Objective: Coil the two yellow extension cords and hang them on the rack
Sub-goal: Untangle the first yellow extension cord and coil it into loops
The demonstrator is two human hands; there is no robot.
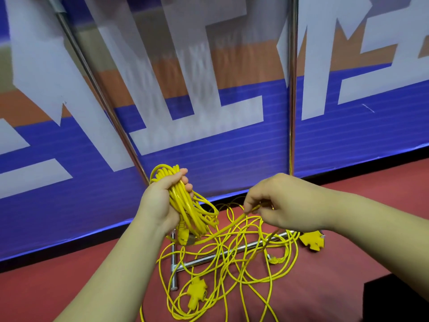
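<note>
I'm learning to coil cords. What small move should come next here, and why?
Probably bring the right hand, pinching a strand, over to the left hand and lay another loop on the coil it grips: much cord lies loose over the rack base.

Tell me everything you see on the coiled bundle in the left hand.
The coiled bundle is glossy yellow cord, plastic-looking, in several long loops. The left hand grips its upper part, loops poking above the fist and hanging below, with a yellow plug at the bottom. A strand leads from its bottom toward the right hand, which pinches it.
</note>
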